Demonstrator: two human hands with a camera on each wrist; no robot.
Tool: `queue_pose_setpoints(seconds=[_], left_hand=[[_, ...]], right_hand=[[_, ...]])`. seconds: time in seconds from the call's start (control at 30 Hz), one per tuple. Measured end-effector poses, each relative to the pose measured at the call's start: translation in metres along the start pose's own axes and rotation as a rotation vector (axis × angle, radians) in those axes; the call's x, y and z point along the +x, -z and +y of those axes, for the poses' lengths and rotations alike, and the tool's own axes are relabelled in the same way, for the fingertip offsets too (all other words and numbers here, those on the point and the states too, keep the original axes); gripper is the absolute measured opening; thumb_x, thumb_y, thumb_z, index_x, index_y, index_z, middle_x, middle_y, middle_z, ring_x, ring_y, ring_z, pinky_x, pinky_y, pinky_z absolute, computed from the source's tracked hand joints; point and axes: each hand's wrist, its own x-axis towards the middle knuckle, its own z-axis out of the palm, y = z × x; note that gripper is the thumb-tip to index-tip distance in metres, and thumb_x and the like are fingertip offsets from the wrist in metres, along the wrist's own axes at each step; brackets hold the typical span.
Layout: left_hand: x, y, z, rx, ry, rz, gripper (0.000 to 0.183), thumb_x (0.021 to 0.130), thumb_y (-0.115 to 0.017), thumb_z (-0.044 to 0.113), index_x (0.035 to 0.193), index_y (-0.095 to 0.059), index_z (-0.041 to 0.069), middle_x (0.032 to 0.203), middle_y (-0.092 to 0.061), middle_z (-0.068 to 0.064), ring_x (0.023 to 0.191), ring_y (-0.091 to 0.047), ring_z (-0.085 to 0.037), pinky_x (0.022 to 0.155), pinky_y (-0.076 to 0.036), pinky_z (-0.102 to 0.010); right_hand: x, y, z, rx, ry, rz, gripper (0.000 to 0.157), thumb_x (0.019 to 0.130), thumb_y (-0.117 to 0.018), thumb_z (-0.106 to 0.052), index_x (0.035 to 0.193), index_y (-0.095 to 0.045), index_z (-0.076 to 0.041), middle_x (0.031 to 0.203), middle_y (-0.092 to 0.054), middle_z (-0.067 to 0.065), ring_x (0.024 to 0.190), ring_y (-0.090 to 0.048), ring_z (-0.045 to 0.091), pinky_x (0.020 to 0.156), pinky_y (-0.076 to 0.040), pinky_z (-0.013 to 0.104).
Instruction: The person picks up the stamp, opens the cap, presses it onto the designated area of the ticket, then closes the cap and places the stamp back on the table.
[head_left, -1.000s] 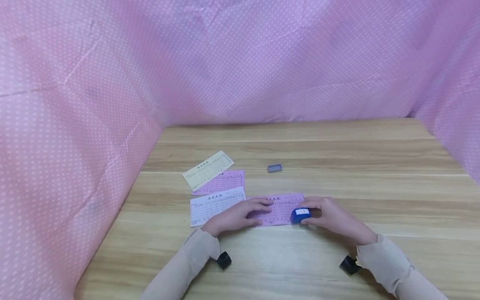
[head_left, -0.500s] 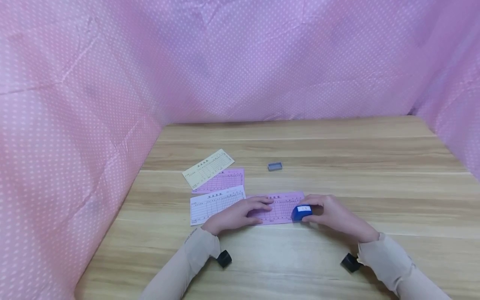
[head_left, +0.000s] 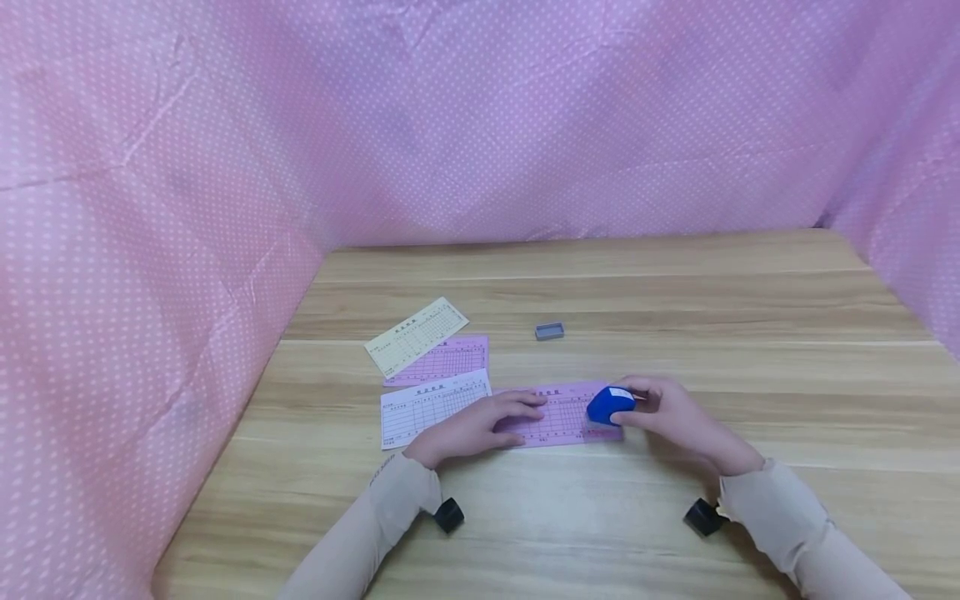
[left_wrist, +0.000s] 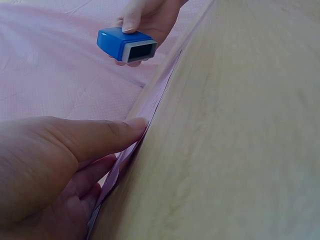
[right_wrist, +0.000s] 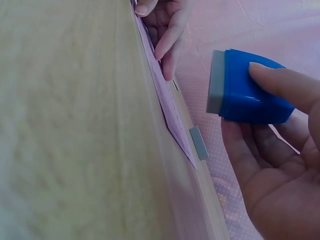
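My right hand [head_left: 678,421] grips a blue stamp [head_left: 609,406] between thumb and fingers, lifted over the right end of a pink form slip [head_left: 566,421]. In the left wrist view the underside of the stamp [left_wrist: 137,51] shows a grey rim around a dark face. With fingers spread, my left hand [head_left: 476,429] presses on the left part of that slip; its thumb [left_wrist: 110,134] lies along the near edge in the left wrist view. Under the left hand's wrist side, a white form slip [head_left: 423,412] meets the pink one.
Behind the white slip lie a second pink slip [head_left: 457,362] and a slanted cream slip [head_left: 416,337] overlapping it. A small grey stamp cap [head_left: 550,332] sits farther back on the wooden table [head_left: 712,325]. Pink dotted cloth [head_left: 525,125] hangs around the table.
My right hand has raised the stamp off the right end of the pink slip and tilted it, baring the slip's lower right corner. The left hand has stayed in place.
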Motion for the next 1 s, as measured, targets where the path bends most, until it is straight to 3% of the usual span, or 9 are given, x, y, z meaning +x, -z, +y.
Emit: queue_pose_setpoints(seconds=[0.27,0.53,0.73,1.0], left_hand=[[0.0003,-0.0009,-0.0009,0.008,0.009,0.041,0.045,0.092,-0.066,0.016,0.136,-0.055,0.014,0.15,-0.045,0.004,0.143,-0.035,-0.015,0.118,-0.029,-0.033],[0.0011,0.0003,0.0002,0.032,-0.022,0.213,0.039,0.087,-0.07,0.015,0.126,-0.062,0.013,0.136,-0.058,0.001,0.13,-0.047,-0.019,0.112,-0.036,-0.038],[0.0013,0.0011,0.0015,0.069,0.028,0.357,0.032,0.084,-0.073,0.016,0.115,-0.066,0.013,0.12,-0.065,0.0,0.115,-0.052,-0.019,0.102,-0.035,-0.043],[0.0016,0.0013,0.0031,0.145,0.142,0.402,0.031,0.082,-0.075,0.022,0.112,-0.068,0.018,0.114,-0.065,0.003,0.106,-0.05,-0.017,0.096,-0.03,-0.039]], right_hand=[[0.0,0.0009,0.0023,0.063,-0.029,0.01,0.042,0.087,-0.072,-0.022,0.122,-0.062,0.0,0.12,-0.065,0.018,0.103,-0.062,0.013,0.083,-0.051,0.014],[-0.0003,0.0021,0.0001,0.096,0.005,0.031,0.037,0.089,-0.07,-0.017,0.119,-0.063,0.003,0.115,-0.067,0.019,0.094,-0.06,-0.001,0.081,-0.052,0.015],[-0.0004,0.0023,0.0006,0.103,-0.014,0.023,0.037,0.088,-0.071,-0.019,0.119,-0.063,0.001,0.116,-0.067,0.018,0.097,-0.061,0.0,0.083,-0.051,0.014],[-0.0011,0.0033,0.0008,0.097,-0.024,0.019,0.038,0.088,-0.071,-0.02,0.119,-0.063,0.0,0.117,-0.066,0.018,0.098,-0.061,0.003,0.084,-0.051,0.014]])
